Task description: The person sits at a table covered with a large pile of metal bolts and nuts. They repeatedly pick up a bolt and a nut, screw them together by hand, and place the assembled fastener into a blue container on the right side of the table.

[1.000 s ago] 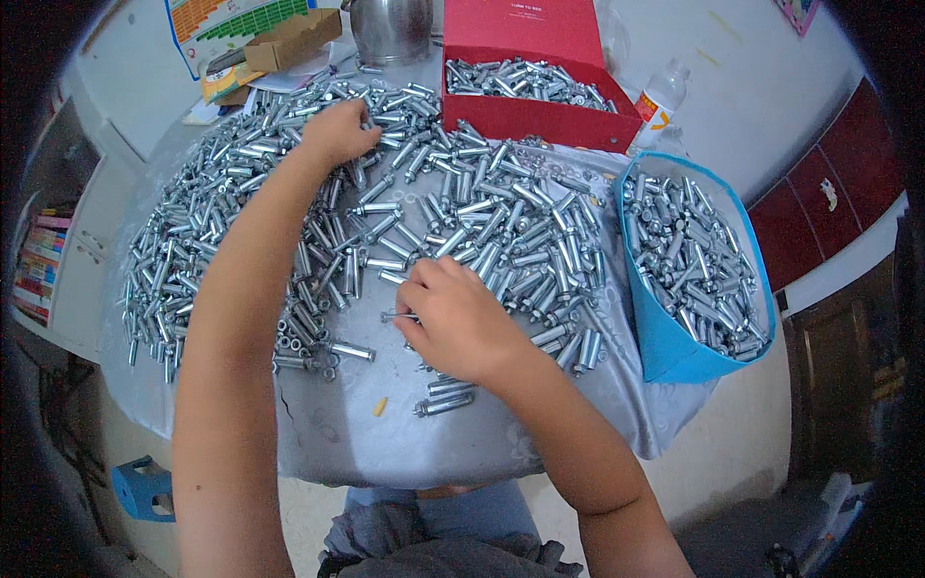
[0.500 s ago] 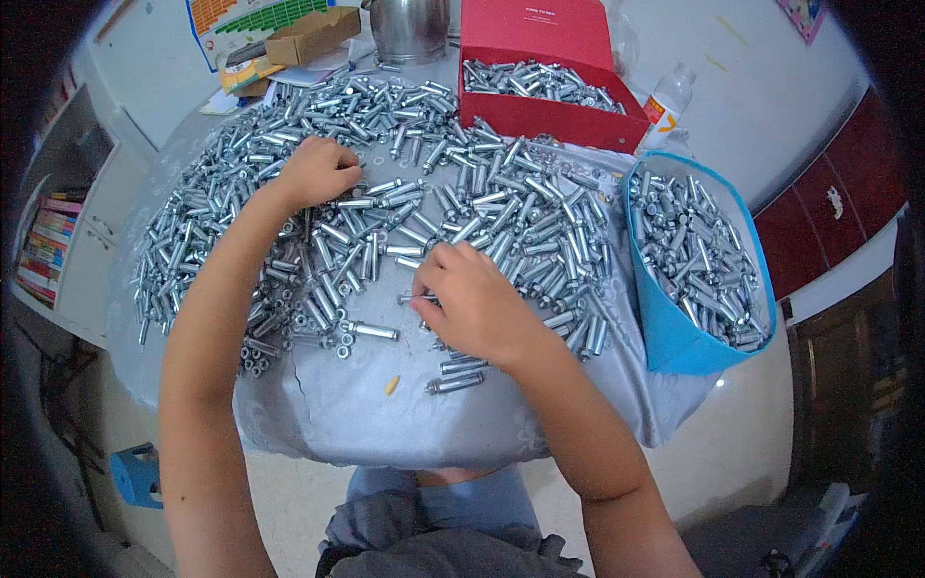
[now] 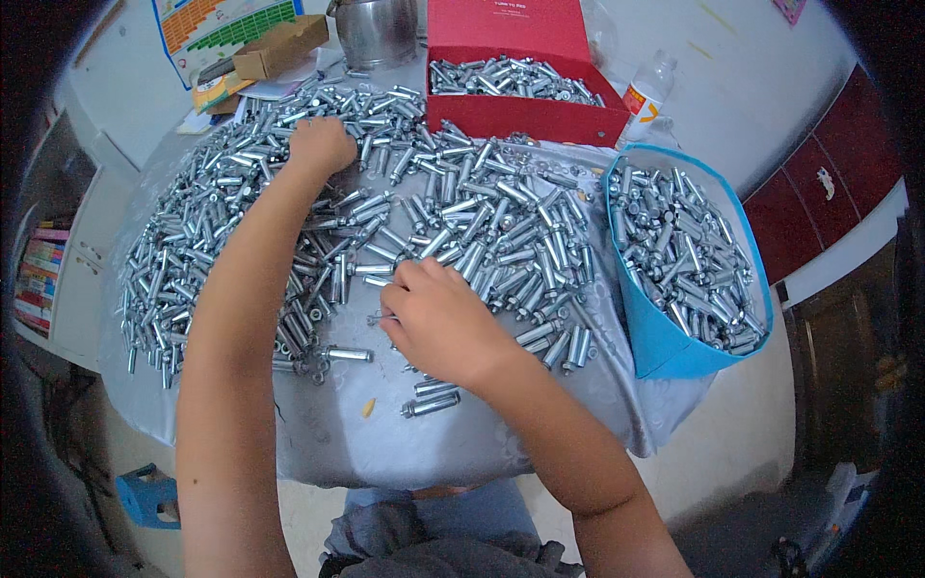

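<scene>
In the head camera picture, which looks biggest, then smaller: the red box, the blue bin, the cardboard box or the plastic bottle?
1. Red box and blue bin: look alike, too close to rank.
2. Cardboard box.
3. Plastic bottle: smallest, partly hidden.

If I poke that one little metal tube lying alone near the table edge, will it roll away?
Probably. The tube looks round and smooth, so a sideways poke would likely roll it, perhaps off the cloth's near edge. It looks like shiny solid metal, so likely stiff and heavy for its size. The wider collar at one end may make it curve as it rolls.
</scene>
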Motion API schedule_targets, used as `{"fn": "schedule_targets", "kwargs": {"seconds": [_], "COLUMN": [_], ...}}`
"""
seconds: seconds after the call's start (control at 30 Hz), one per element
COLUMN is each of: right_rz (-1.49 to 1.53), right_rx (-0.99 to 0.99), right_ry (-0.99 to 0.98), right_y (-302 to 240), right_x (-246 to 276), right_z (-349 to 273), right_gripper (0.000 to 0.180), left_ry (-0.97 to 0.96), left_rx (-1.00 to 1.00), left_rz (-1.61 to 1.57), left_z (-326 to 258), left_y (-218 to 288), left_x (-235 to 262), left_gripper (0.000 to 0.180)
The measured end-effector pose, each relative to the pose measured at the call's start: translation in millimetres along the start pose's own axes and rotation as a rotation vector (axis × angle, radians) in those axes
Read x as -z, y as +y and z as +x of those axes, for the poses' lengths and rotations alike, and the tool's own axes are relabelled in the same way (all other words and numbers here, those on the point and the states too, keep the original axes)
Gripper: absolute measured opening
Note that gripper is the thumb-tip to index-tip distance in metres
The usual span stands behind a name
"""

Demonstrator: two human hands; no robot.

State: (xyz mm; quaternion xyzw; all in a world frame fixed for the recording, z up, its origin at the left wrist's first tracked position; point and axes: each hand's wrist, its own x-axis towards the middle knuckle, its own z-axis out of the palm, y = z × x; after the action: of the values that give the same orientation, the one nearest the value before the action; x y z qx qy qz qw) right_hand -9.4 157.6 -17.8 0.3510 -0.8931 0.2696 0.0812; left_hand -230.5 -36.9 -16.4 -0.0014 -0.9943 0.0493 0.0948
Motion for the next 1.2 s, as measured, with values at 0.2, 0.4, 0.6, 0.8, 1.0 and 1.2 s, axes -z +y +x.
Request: {"fn": "schedule_targets", "kwargs": {"seconds": [0.2,0.4,0.6,0.8,1.0,1.2], "right_rz": [0.006,-0.024,-0.014,-0.011,-0.066,-0.051], "right_rx": [-0.001,-0.036,-0.013,0.006,0.026,0.060], "right_ry": [0.009,-0.016,0.009,0.020,0.056,0.057], "right_y": [1,1,1,2,2,1], "right_x": [-1,-1,-2,-1,0,-1], "right_z": [0,0,1,-1,-3,-4], "right_gripper": [0.013,0.014,0.014,0.014,0.013,0.013], "left_ry": [-0.220,-0.207,-0.340,-0.310,-0.218,0.117], "left_rx": [0.265,0.297,0.229,0.118,0.047,0.017], "left_rz": [-0.176,-0.204,-0.093,0.027,-0.125,-0.360], "left_z": [21,38,62,65,36,-10], "left_y": [23,26,23,24,22,16], "left_x": [13,5,-9,-22,-7,6], "left_gripper": [0.068,0.060,0.037,0.034,0.033,0.042]}}
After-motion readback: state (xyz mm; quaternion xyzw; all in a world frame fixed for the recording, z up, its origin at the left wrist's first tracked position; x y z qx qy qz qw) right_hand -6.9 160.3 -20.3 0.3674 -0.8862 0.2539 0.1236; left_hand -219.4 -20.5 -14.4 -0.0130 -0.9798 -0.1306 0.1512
